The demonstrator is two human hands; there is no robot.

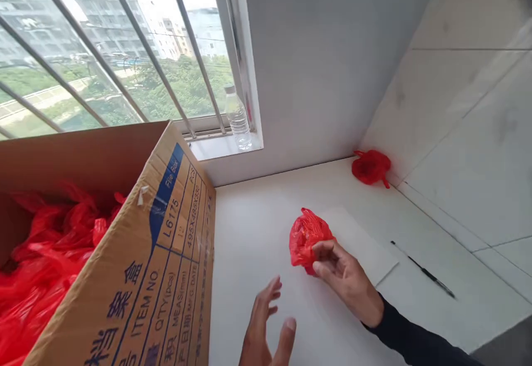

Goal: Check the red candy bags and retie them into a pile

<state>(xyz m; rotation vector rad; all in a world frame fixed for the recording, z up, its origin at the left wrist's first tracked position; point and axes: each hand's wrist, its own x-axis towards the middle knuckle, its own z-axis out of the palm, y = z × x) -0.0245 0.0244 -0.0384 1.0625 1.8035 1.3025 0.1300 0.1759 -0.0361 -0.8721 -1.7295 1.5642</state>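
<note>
A crumpled red plastic bag (305, 238), bunched into a rounded bundle, sits on the white tabletop in front of me. My right hand (344, 277) is at its right side, with thumb and curled fingers closed on the bag's near edge. What is inside the bundle, if anything, cannot be made out. Lower and to the left, my left hand (268, 327) hovers apart from the bag, its fingers and thumb spread with nothing between them. Beneath and behind the bundle lies a white sheet of paper (353, 238).
A tall cardboard box (178, 255) holding many red plastic bags (54, 255) stands at the left. Another red bag (371, 168) lies in the far corner by the tiled wall. A black pen (424, 270) rests at the right. On the windowsill is a clear bottle (238, 119).
</note>
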